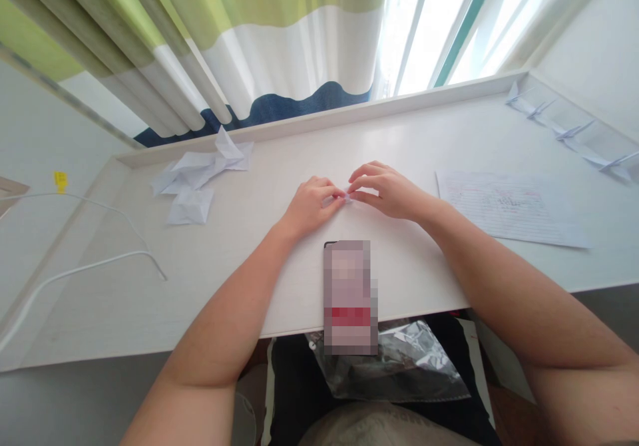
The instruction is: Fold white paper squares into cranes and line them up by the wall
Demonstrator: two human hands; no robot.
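On the white desk [249, 246], my left hand [310, 204] and my right hand [389, 190] meet at the middle. Both pinch a small piece of white folded paper [348, 197] between fingertips; most of it is hidden by the fingers. A phone [349, 296] lies just in front of my hands and hangs over the desk's front edge.
A pile of folded white paper shapes [200, 180] lies at the back left. A lined sheet with writing [509, 208] lies to the right. Several small folded paper figures [564, 130] stand along the right ledge. A white cable [90, 259] curves at the left. Curtains hang behind.
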